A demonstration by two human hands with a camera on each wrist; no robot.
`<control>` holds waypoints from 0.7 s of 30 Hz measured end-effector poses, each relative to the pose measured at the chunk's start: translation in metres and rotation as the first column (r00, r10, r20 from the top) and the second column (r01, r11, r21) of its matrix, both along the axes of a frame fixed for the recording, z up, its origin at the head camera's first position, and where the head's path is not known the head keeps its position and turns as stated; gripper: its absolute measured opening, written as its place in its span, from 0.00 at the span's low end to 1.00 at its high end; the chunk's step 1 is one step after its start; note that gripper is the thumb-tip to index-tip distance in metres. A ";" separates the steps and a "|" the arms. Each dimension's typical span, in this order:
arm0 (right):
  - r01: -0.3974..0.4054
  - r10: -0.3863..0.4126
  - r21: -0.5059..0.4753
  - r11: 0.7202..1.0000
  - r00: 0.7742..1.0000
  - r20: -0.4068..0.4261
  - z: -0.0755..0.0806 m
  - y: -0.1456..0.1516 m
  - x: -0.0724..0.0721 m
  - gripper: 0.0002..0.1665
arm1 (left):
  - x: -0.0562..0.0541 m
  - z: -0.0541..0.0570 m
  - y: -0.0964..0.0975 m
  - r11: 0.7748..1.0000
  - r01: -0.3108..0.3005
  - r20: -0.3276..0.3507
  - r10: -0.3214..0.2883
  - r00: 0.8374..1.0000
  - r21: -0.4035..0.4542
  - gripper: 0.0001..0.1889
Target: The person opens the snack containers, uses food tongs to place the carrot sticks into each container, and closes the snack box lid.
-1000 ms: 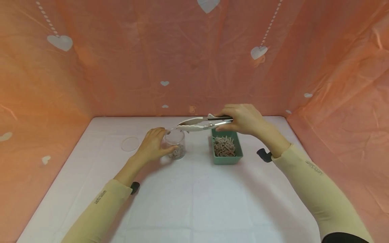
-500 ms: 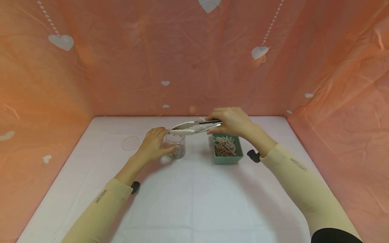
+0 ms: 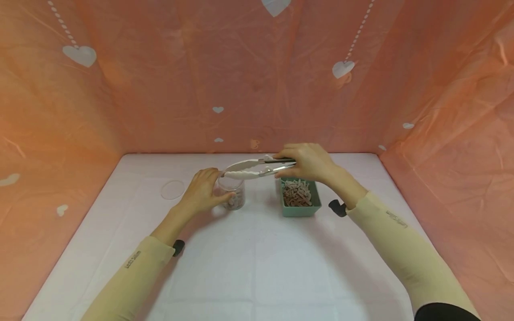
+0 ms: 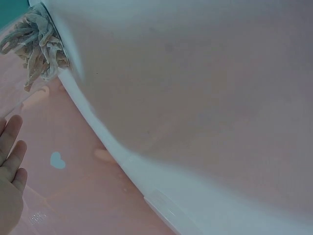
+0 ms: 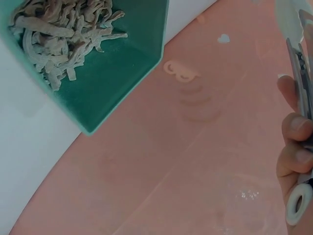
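A clear jar (image 3: 238, 201) with pale brownish dried strips in it stands upright at the far middle of the table. My left hand (image 3: 202, 192) holds it from the left, thumb across the front; in the left wrist view the strips (image 4: 39, 46) show at top left beside the fingers (image 4: 13, 152). Curled around a pair of metal tongs (image 3: 277, 168) with whitish tips, my right hand (image 3: 310, 161) keeps the spread tips over the jar's mouth. No strip can be made out between them. Below that hand, a green container (image 3: 299, 212) holds more strips (image 3: 296, 192).
A thin round clear lid (image 3: 172, 190) lies left of the jar. The white-covered table (image 3: 253, 267) ends at the back against an orange-pink sheet (image 3: 257, 80) with white hearts, which also rises at both sides.
My right hand has come left and slightly down, bringing the tongs' tips from the jar's right rim to over its mouth. Bits seen at the tips earlier no longer show. The left hand stays put.
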State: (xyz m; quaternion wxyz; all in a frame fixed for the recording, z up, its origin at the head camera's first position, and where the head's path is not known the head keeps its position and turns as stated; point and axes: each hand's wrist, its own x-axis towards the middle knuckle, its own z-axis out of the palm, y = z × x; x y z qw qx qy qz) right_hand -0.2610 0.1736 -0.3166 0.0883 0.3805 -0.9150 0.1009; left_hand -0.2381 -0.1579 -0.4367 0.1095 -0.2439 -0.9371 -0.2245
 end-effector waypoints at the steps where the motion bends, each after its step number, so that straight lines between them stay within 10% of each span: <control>1: 0.009 -0.009 -0.006 1.000 1.000 0.004 0.000 0.002 0.001 0.30 | 0.000 0.000 0.000 1.000 0.002 0.001 -0.002 1.000 0.001 0.37; 21: 0.124 -0.124 -0.005 0.992 0.991 -0.051 -0.005 0.083 0.021 0.31 | 0.001 0.001 0.001 1.000 0.005 -0.002 -0.005 1.000 0.019 0.37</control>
